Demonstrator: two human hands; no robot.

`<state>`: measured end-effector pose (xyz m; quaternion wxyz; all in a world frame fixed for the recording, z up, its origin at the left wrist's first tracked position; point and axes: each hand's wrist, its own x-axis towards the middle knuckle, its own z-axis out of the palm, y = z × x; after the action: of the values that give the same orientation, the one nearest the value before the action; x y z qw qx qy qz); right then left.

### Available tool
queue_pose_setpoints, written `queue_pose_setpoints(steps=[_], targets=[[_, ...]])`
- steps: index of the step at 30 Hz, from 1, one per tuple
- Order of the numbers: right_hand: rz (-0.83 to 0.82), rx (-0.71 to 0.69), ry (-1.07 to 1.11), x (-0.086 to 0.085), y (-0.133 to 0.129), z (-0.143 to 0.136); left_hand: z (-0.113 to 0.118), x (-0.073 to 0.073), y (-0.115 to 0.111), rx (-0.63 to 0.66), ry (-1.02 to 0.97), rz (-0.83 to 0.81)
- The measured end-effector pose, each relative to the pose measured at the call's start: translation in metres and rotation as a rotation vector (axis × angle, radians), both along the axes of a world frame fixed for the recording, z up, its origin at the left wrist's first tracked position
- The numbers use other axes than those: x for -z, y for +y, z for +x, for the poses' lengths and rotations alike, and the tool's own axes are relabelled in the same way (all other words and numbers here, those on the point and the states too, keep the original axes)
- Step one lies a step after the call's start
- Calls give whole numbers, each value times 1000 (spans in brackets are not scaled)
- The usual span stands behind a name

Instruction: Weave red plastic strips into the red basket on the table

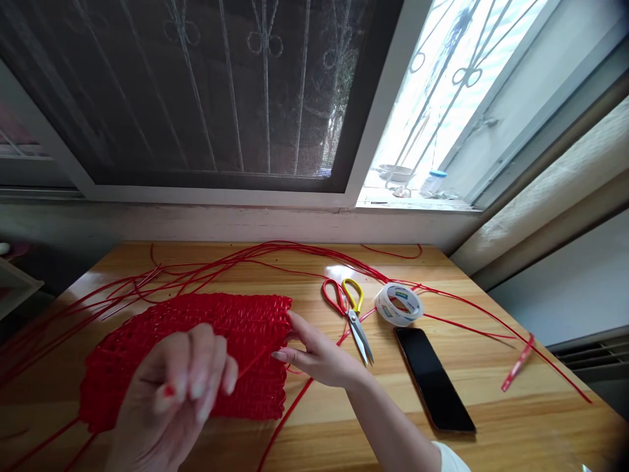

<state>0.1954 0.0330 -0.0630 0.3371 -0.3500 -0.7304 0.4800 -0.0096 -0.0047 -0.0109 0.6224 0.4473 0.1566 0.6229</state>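
A red woven piece, made of glossy plastic-looking strands, lies on the table in front of me. Raised over its lower left part, my left hand is closed in a pinch. A red tip shows at its thumb, and a red strand runs taut from its fingers toward the piece's right edge. My right hand grips that right edge, the thumb in front and the fingers partly hidden behind it. Loose strands trail from the piece's lower left corner.
Scissors with one red and one yellow handle lie right of my right hand. Beyond them are a clear tape roll and a black phone. Long red strands arc across the wooden table's back, below the window.
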Motion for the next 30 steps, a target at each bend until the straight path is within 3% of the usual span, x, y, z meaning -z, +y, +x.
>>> queue_pose_setpoints(steps=[3, 6, 9, 12, 14, 17, 20, 23, 25, 26, 28, 30], targets=[[25, 34, -34, 0, -1, -1, -9, -1, -10, 59, -180, -36], [44, 119, -119, 0, 1, 0, -6, -2, -6, -19, 55, 115], [140, 297, -263, 1, 3, 1, 6, 0, 3, -164, 313, 223], [337, 484, -343, -1, 0, 1, 18, 3, 4, -217, 350, 190], [480, 523, -336, -5, -6, -2, 25, 2, 1, -155, 224, 96], [636, 448, -311, -12, -15, -10, 32, -2, -8, 50, 35, -12], [686, 385, -217, -12, -19, -18, 31, -4, -11, 153, 48, 71], [542, 420, 13, -4, -18, -24, 21, 3, -2, -41, 276, 275], [310, 479, 225, 3, -16, -26, 14, 11, 10, -275, 598, 337], [176, 501, 339, 5, -15, -27, 11, 16, 17, -350, 851, 320], [-63, 506, 549, 7, -12, -28, 7, 24, 30, -447, 1264, 459], [-222, 485, 700, 4, -11, -28, 6, 32, 39, -453, 1474, 613]])
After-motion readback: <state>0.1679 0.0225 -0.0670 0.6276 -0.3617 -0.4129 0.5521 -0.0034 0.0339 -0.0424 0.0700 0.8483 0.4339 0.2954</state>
